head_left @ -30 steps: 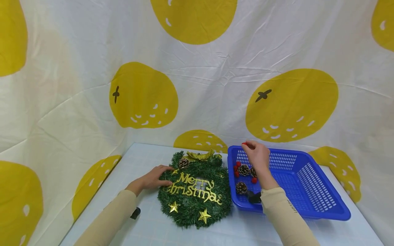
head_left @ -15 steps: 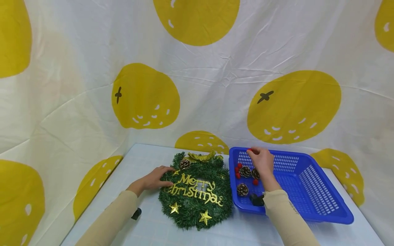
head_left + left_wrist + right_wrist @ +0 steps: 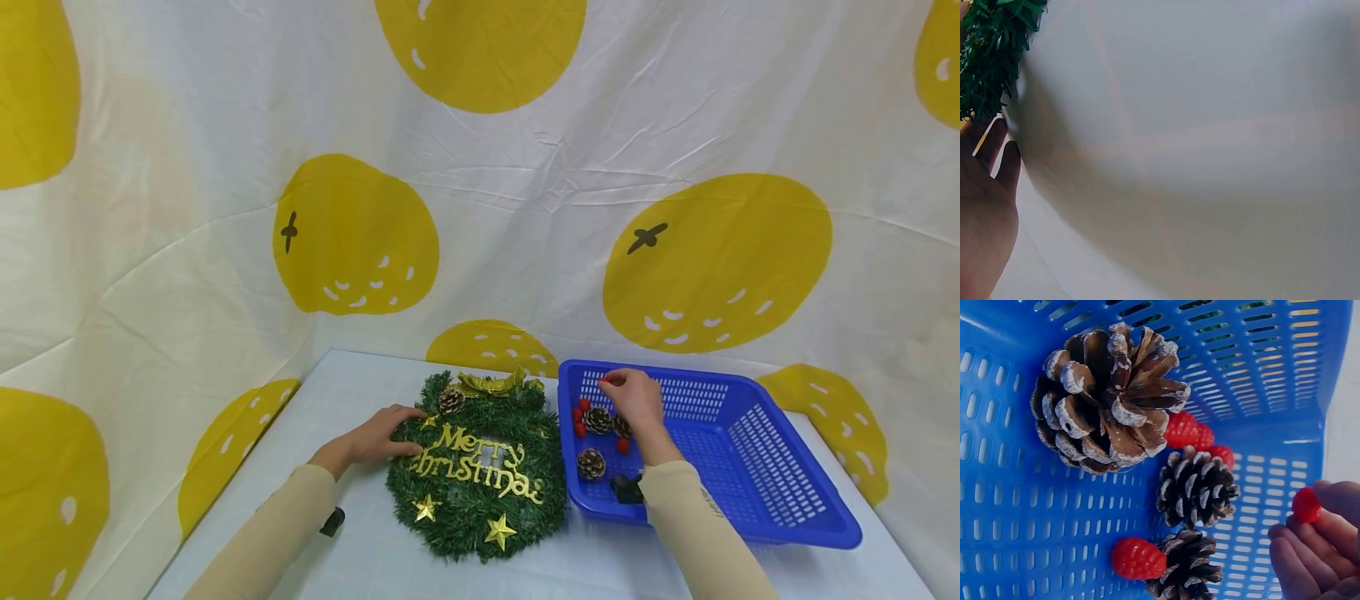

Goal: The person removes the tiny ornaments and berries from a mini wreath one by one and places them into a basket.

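In the head view, my left hand (image 3: 378,435) rests on the left edge of a green Christmas wreath (image 3: 468,521). Its fingers are relaxed, with the thumb near the gold "Merry Christmas" lettering (image 3: 480,467). Over the far left part of a blue plastic basket (image 3: 750,533), my right hand (image 3: 636,400) pinches a small red artificial berry (image 3: 1306,504) between thumb and fingers. The right wrist view shows a large pine cone (image 3: 1107,403), two smaller ones, and several red berries (image 3: 1138,558) inside the basket, apart from the hand.
Gold stars (image 3: 500,531), a pine cone (image 3: 451,401) and a gold ribbon (image 3: 491,383) decorate the wreath. The basket stands close to its right side. A white curtain with yellow fruit prints (image 3: 517,250) hangs behind the table (image 3: 360,550).
My right hand has come down slightly toward the inside of the basket, still pinching the red berry. The left hand has stayed on the wreath.
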A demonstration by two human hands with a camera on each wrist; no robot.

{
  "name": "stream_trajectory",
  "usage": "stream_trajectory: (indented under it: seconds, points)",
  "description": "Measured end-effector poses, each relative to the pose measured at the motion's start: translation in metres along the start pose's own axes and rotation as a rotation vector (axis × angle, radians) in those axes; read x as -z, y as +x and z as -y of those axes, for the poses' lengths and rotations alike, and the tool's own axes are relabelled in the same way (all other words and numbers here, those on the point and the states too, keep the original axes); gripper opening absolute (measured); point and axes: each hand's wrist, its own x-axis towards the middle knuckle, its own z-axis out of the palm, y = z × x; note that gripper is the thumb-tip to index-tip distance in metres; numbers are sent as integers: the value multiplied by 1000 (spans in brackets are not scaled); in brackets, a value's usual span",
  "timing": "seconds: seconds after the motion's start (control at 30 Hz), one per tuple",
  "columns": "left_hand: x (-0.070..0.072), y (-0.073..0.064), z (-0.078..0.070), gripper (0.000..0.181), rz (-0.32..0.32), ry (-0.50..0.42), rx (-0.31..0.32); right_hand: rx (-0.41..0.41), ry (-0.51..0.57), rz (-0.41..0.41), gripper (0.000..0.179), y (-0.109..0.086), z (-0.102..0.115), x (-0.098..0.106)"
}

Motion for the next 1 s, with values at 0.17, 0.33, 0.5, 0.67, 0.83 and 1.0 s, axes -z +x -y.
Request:
stream_trajectory:
  seconds: [0.17,0.33,0.5,0.67,0.83,1.0]
  points:
    - [0,-1,-1,63,-2,-3,-11,-10,-18,44,30,-2,0,-2]
    - [0,-1,0,63,-2,1,-11,-35,-19,60,30,-4,1,-1]
    - [0,-1,1,64,-6,5,-13,-41,-30,77,30,-4,2,-1]
    - [0,0,1,66,-9,1,-18,-36,-39,74,29,-3,1,-1]
    - [0,-1,2,65,-4,9,-22,-38,-50,74,30,-2,0,-3]
    - [0,0,3,65,-4,4,-27,-47,-40,84,32,-2,-1,-3]
